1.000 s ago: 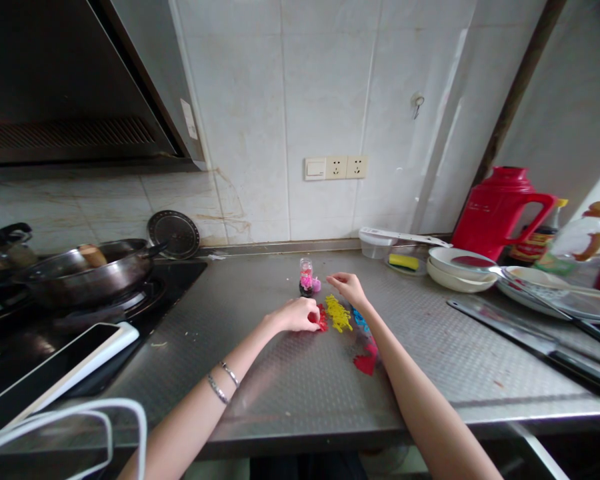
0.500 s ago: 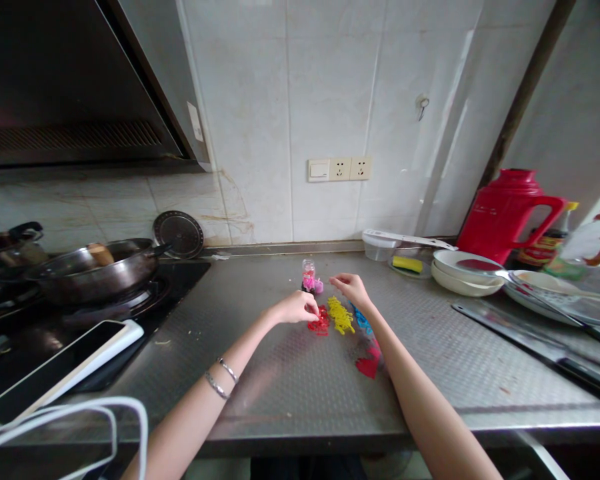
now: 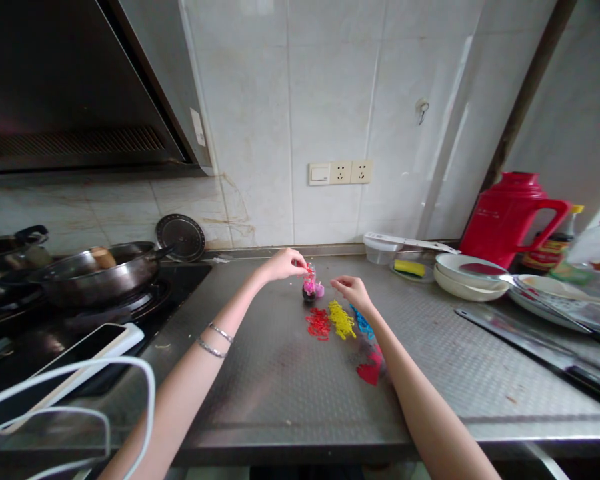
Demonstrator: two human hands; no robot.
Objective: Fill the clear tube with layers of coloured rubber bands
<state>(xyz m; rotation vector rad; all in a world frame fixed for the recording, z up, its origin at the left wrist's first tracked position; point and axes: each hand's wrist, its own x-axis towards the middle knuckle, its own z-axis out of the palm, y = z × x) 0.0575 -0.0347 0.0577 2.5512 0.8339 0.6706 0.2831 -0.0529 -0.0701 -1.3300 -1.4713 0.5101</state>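
While the left fingers (image 3: 298, 260) and right fingers (image 3: 341, 283) pinch closed, holdings unclear, the jar (image 3: 309, 287) between seems light, slick, best held mid-body.

3 piles of sm. pcs. (image 3: 341, 320), 1 jar (image 3: 309, 285), 2 bracelets (image 3: 211, 349), 2 skts. (image 3: 341, 173) & 1 thermos (image 3: 505, 220).

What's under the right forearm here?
Left of the right forearm, a blue pile and, nearer the camera, a red piece show; whatever lies directly beneath is covered.
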